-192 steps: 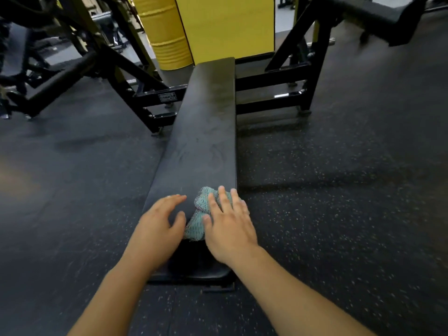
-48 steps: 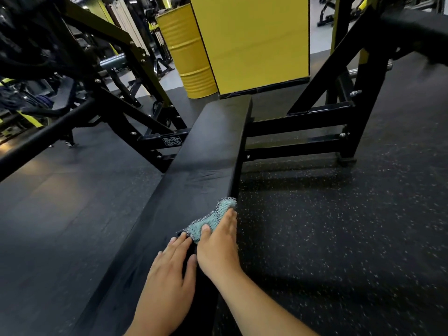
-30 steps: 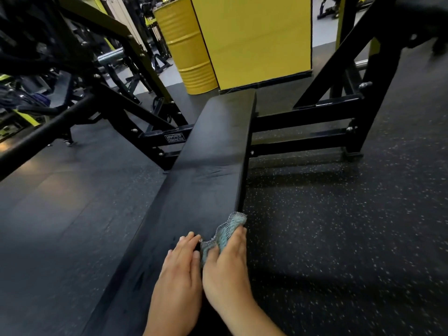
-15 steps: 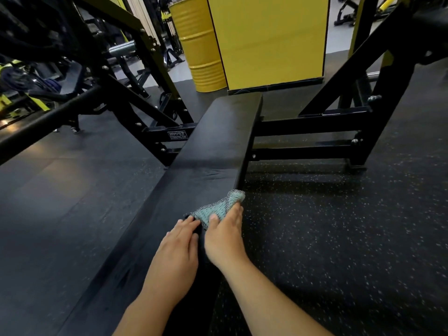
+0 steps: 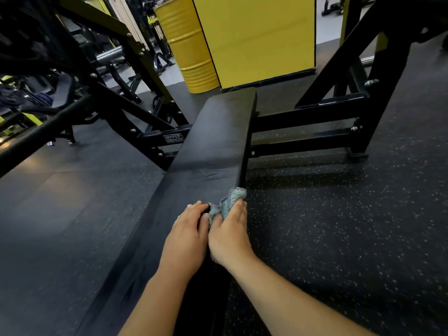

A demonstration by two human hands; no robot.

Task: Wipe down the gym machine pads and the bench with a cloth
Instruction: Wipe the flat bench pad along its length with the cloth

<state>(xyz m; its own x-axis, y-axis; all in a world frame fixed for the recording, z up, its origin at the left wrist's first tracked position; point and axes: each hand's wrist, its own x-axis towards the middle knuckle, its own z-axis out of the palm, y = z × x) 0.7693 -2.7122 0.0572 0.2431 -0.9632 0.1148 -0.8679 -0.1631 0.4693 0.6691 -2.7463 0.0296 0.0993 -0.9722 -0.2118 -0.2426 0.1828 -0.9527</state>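
A long black bench pad (image 5: 218, 141) runs away from me down the middle of the view. On its right edge lies a bunched teal mesh cloth (image 5: 231, 197). My right hand (image 5: 230, 235) lies over the cloth and presses it on that edge, fingers fairly straight, thumb on the cloth. Close beside it, my left hand (image 5: 188, 235) rests flat on top of the pad with its fingertips touching the cloth's left side. Most of the cloth is hidden under my right palm.
Black steel frame bars (image 5: 308, 117) join the bench on the right, and a slanted frame with a label plate (image 5: 173, 138) joins on the left. A yellow drum (image 5: 189, 44) and yellow panel (image 5: 259, 37) stand behind. Speckled rubber floor (image 5: 339, 226) surrounds the bench.
Over the last second both hands slid the cloth a little forward along the bench's right edge. The cloth has bunched up more than 6.4 s ago.
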